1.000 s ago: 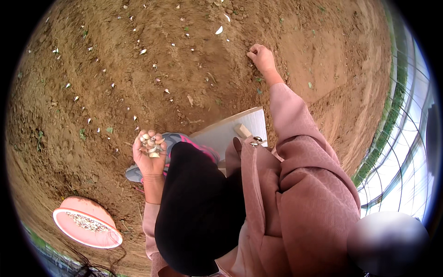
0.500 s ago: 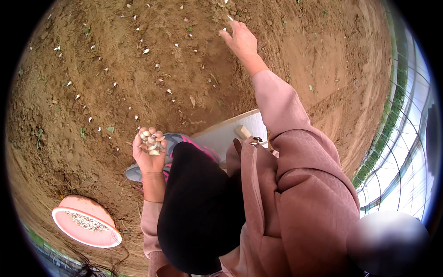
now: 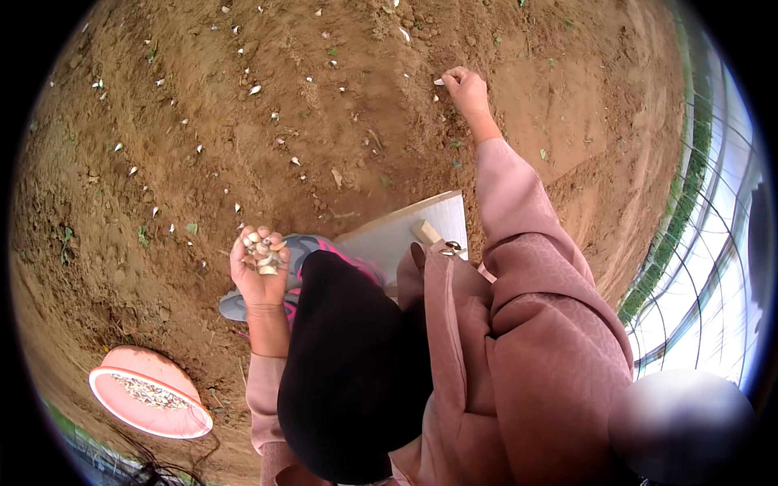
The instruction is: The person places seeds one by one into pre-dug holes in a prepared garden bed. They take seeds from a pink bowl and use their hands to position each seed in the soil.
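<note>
Palm up, my left hand [image 3: 259, 290] cups several pale garlic cloves [image 3: 264, 248], with its fingers curled around them beside my grey and pink shoes. Far out over the soil, my right hand [image 3: 470, 95] is closed in a pinch. A white garlic clove [image 3: 438, 82] shows at its fingertips, close to the ground; whether it touches the soil I cannot tell. Just below the fingertips lies another clove [image 3: 436, 98] on the soil. Many more cloves, such as a white one [image 3: 255, 90], are spread in loose rows over the brown soil [image 3: 356, 154].
A pink basin [image 3: 154, 373] of cloves stands tilted at the lower left. In front of my body is a pale board [image 3: 389, 235] with a small wooden block [image 3: 424, 232]. Along the right edge run a green strip [image 3: 685, 211] and white sheeting with thin dark lines.
My right hand has moved right and nearer to me, and its spread fingers have closed to a pinch with a clove at the tips. My left hand has hardly moved.
</note>
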Tool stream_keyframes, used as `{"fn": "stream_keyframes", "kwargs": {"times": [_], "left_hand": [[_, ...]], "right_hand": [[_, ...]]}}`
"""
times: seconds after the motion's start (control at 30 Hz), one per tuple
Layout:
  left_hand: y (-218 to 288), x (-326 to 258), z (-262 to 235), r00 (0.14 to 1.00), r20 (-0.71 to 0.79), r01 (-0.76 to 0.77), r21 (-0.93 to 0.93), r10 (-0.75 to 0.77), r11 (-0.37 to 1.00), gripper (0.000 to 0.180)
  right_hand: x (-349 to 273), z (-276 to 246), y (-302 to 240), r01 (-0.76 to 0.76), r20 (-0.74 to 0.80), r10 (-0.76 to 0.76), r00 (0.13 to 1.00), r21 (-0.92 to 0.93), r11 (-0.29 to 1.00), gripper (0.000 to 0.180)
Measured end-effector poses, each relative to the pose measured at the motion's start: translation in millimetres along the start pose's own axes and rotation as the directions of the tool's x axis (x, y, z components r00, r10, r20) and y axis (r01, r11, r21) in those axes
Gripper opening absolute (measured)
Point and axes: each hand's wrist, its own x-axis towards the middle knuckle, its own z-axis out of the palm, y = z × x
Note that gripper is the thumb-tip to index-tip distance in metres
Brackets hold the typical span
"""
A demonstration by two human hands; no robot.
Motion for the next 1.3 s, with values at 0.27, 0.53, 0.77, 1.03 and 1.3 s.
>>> {"fn": "stream_keyframes", "kwargs": {"times": [0.27, 0.53, 0.77, 1.03, 1.3], "left_hand": [[-6, -2, 6, 1.0, 0.0, 0.007, 0.002, -0.007, 1.0, 0.018], [2, -2, -1, 1.0, 0.003, -0.012, -0.027, 0.012, 1.0, 0.018], [0, 0, 6, 1.0, 0.013, 0.001, -0.015, -0.001, 1.0, 0.017], [7, 1, -1, 1.0, 0.003, -0.025, -0.019, 0.025, 1.0, 0.017], [3, 2, 11, 1.0, 0.002, -0.018, 0.016, 0.018, 1.0, 0.016]], "right_hand": [[-4, 26, -19, -0.1, -0.017, 0.099, 0.995, -0.332, 0.938, 0.016], [29, 9, -56, 0.035, -0.045, -0.044, 0.998, -0.197, 0.98, 0.018], [97, 36, -40, 0.228, 0.253, -0.18, 0.951, -0.177, 0.957, 0.023], [61, 0, -22, -0.003, 0.19, 0.011, 0.982, -0.043, 0.999, 0.021], [35, 15, -35, -0.047, -0.029, 0.046, 0.998, -0.013, 0.999, 0.018]]}}
